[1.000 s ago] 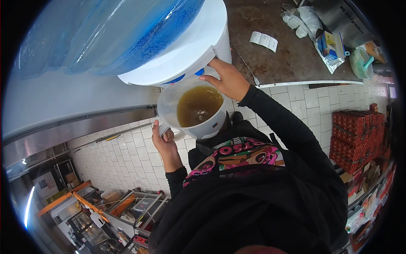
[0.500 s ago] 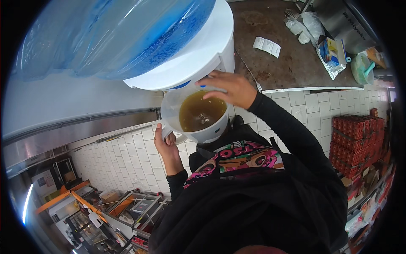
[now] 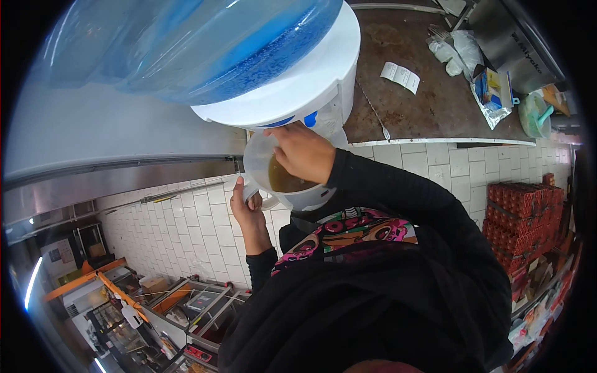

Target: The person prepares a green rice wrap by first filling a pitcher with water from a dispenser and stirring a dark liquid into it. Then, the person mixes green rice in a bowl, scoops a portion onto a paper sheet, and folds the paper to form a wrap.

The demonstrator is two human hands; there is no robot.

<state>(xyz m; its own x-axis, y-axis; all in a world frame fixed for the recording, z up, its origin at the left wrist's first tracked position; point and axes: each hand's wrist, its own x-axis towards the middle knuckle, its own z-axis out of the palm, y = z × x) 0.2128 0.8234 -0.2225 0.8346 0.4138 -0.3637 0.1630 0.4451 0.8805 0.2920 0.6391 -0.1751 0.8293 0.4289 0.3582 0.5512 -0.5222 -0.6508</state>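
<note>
- While the left hand [image 3: 247, 208] grips the handle of the white jug [image 3: 292, 180] from the person's left, fingers wrapped round it, the jug sits right under the front of the white water dispenser [image 3: 298, 93], touching or nearly so.
- Jug stands upright, mouth up, w/ brownish liquid [image 3: 281, 179] visible inside; its long axis runs vertical, straight below the tap area.
- Right hand [image 3: 303, 151] is above the jug's rim, between jug and dispenser front, fingers curled at the blue tap [image 3: 311, 118]. Can't tell if it presses the tap or just rests there; grip looks narrow, holding nothing loose.
- Both hands are at the jug: left carries it, right is nearer the tap.
- Blue water bottle [image 3: 186, 43] sits on top of the dispenser, filling the upper left of the view.
- Hidden: tap spout and any stream of water are behind the right hand; far side of jug rim covered too. Jug base is cut off by the black sleeve [image 3: 398, 193].
- Beside the dispenser, on the person's right: brown counter [image 3: 429, 99] w/ a paper slip [image 3: 401, 76] and plastic bags [image 3: 460, 50], well apart from the hands.
</note>
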